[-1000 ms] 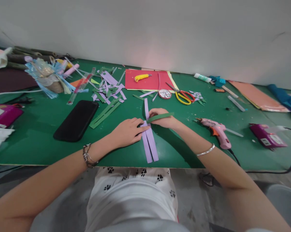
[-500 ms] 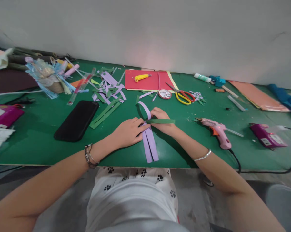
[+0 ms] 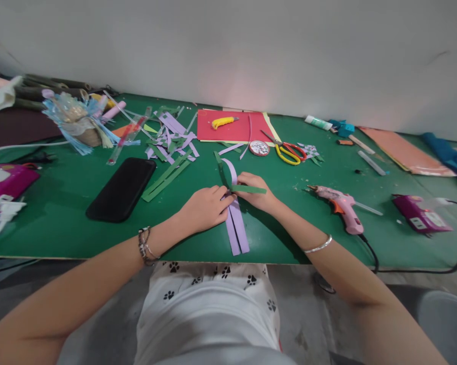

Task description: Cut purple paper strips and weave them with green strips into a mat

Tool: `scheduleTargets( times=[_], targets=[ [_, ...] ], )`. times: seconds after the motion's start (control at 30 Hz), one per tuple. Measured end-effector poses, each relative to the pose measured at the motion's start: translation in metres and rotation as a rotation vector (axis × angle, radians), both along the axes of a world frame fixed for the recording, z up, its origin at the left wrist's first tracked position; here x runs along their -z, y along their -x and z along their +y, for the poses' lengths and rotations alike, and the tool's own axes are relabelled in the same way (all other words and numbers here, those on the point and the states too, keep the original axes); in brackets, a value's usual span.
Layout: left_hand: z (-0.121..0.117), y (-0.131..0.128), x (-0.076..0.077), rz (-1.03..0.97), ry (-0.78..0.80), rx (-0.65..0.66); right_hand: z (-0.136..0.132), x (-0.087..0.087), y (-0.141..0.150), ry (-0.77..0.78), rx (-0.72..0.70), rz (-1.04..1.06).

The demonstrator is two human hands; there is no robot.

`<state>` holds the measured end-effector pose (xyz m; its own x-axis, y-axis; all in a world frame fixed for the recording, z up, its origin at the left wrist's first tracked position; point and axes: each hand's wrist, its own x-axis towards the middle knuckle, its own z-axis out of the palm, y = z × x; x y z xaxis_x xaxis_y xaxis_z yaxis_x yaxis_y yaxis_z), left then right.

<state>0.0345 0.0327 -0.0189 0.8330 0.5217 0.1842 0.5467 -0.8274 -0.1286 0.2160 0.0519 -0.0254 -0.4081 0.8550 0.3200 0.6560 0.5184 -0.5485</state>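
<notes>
Two purple strips (image 3: pixel 241 234) and one green strip (image 3: pixel 251 189) at the bench's (image 3: pixel 186 177) front.
The left hand (image 3: pixel 205 209) rests fingertips on the purple pair; the right hand (image 3: pixel 259 200) is narrowed at the crossing, under the green strip. One cannot tell whether either pinches. Beyond: one phone (image 3: pixel 122 190), one cutter (image 3: pixel 223 122), one pair of scissors (image 3: pixel 288 158), one glue gun (image 3: pixel 340 201), two power blocks (image 3: pixel 420 214).

Purple strips (image 3: pixel 240 230): smooth matt paper, green strip (image 3: pixel 252 189): matt paper, tabletop (image 3: pixel 186 246): smooth, faint sheen, scissors (image 3: pixel 278 144): metal and glossy plastic, glue gun (image 3: pixel 345 203): smooth pink plastic, bangle (image 3: pixel 320 247): polished metal, orange sheet (image 3: pixel 405 152): glossy, wall (image 3: pixel 228 56): matt
</notes>
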Motion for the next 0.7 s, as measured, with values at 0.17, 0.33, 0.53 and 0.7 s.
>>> scheduleTargets(
  times=[0.17, 0.33, 0.53, 0.7],
  targets=[
    [-0.001, -0.002, 0.000, 0.004, 0.023, -0.029, 0.000, 0.001, -0.001, -0.059, 0.005, -0.001],
    [-0.001, -0.002, 0.001, -0.013, 0.040, -0.052, -0.002, 0.001, -0.005, -0.080, -0.049, 0.026],
    [0.000, -0.002, 0.000, -0.018, 0.072, -0.059, -0.010, -0.002, -0.013, -0.079, -0.115, -0.097],
    [0.000, -0.001, 0.000, -0.039, 0.087, -0.057, -0.016, -0.002, -0.017, -0.162, -0.141, -0.201]
  ],
)
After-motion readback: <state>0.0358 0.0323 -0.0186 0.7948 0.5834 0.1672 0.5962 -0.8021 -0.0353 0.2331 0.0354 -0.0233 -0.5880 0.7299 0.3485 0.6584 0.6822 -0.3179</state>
